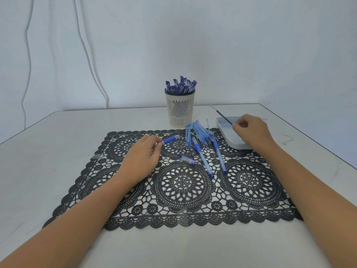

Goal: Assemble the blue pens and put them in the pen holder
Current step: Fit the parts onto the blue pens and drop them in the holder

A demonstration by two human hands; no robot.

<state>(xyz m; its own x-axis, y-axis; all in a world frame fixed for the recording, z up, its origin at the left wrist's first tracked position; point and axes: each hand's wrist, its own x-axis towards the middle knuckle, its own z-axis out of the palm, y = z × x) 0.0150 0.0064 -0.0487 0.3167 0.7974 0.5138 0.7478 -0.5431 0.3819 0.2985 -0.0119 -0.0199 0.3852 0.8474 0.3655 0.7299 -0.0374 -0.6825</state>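
My left hand (144, 153) lies on the black lace mat and pinches one end of a short blue pen barrel (171, 140) that points to the right. Over the white tray (225, 130) at the right, my right hand (251, 131) pinches a thin ink refill (222, 115), which slants up toward the far left. A beige slotted pen holder (180, 108) stands behind the mat, filled with several capped blue pens (180, 85). A pile of pale blue barrels (199, 135), two longer pens (210, 158) and a pen cap (187, 159) rest on the mat.
The black lace mat (173, 190) covers the middle of a white table. The table's right edge runs close past the tray. A white cable (29, 60) hangs on the wall at the far left.
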